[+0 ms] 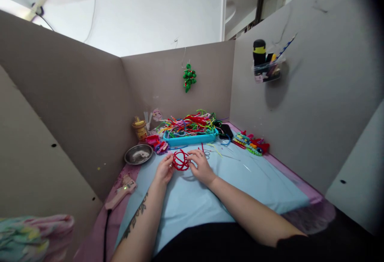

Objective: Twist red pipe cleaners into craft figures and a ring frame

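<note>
A round openwork ball of bent red pipe cleaners [181, 161] is held up over the blue table cover. My left hand [165, 169] pinches its left side between thumb and fingers. On the opposite side, my right hand [201, 166] has its fingertips closed on the ball's right edge. Just beyond the right hand lies a pair of scissors [207, 155], partly hidden by it. A blue tray [192, 139] heaped with pipe cleaners of many colours stands behind the ball.
At left are a metal bowl [139, 155] with small whitish bits and a pink glue gun [121, 194] with a lit green light. Colourful finished pieces [252, 143] lie at right. A green ornament [189, 78] hangs on the back partition; a clear holder [267, 73] hangs on the right one.
</note>
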Tool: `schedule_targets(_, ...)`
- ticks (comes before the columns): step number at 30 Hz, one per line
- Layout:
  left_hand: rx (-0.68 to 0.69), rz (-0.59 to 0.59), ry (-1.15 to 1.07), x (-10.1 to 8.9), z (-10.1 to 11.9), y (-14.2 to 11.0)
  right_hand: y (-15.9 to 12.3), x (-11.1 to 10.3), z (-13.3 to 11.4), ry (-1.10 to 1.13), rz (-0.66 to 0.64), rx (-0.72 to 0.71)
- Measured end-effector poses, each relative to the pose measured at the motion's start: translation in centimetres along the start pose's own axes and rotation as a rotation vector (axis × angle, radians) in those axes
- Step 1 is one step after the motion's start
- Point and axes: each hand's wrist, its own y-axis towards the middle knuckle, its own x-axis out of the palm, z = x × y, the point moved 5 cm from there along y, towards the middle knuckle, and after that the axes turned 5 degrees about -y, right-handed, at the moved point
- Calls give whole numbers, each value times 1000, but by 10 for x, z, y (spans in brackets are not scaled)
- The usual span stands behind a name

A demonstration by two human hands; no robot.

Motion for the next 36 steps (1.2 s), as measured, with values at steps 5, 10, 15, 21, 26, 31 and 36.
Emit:
schedule_targets(5, 194, 98, 94, -3, 9, -1, -1, -7, -1, -53, 84, 28)
schedule_targets(10, 310, -65, 405, 16, 6, -11, -2, -7, -12, -102, 59, -28)
schedule_targets(15, 357, -245, 587, 35, 0, -24, -2, -3, -10, -93, 47, -7)
schedule_targets(21, 410, -202, 584, 37, 2, -27, -2, -4, -11, -64, 41, 8)
schedule_targets(26, 383, -102, 460, 32, 3, -22, -3, 1, -16, -151, 13, 18)
schedule_targets(31, 368, -73, 439, 30, 0, -19, -3, 5, -15, -209, 11, 46)
schedule_targets(36, 316, -52, 413, 28, -2, -17, -4, 8, -18, -196, 4, 48)
